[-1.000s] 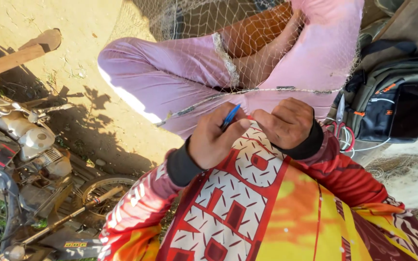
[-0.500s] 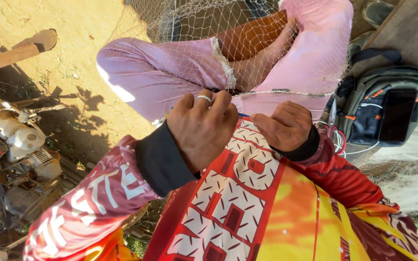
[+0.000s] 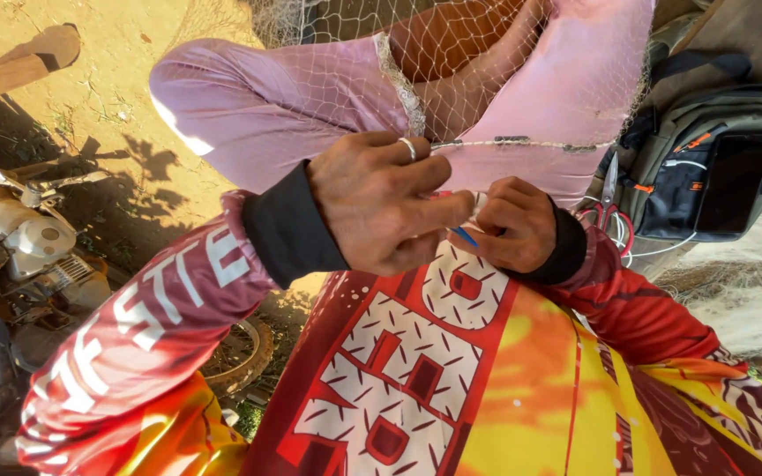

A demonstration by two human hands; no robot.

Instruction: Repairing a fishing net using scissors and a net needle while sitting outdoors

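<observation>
My left hand (image 3: 381, 207), a ring on one finger, is closed with its fingertips pinched against my right hand (image 3: 509, 225). A thin blue netting needle (image 3: 464, 235) shows between them, apparently gripped by the left fingers. My right hand pinches a bit of pale fishing net (image 3: 487, 79) at its weighted edge line (image 3: 522, 142). The net drapes over legs in pink trousers (image 3: 257, 106) just beyond my hands. Both my sleeves are red and yellow with black cuffs.
A dark backpack (image 3: 681, 159) with a black phone (image 3: 735, 181) in its pocket lies at the right, red-handled scissors (image 3: 608, 207) beside it. A motorcycle (image 3: 19, 238) stands at the left on sandy ground, and a wooden handle (image 3: 11, 70) lies at the upper left.
My left hand has swung over from beside the right to pinch against it, so the blue needle that stuck up is now mostly hidden. The view has moved closer.
</observation>
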